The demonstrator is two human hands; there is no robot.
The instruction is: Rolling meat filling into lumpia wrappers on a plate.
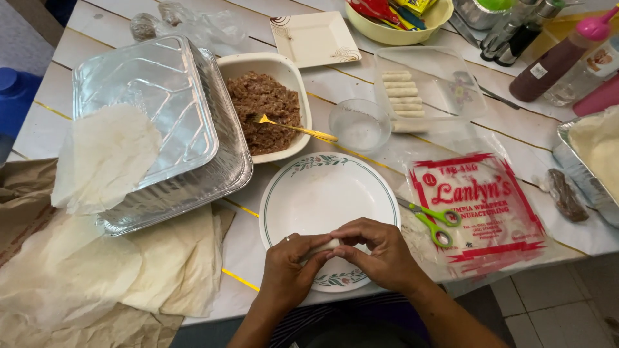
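Both the left hand (287,265) and right hand (380,251) pinched 1 thin wrapper roll (324,247) over the white plate (309,193); squeezing harder could likely have torn it.

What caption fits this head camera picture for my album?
Both hands, left hand and right hand, pinch a small wrapper roll over a white plate.

Two foil trays (161,122), six finished rolls (401,94), one scissors (438,222)
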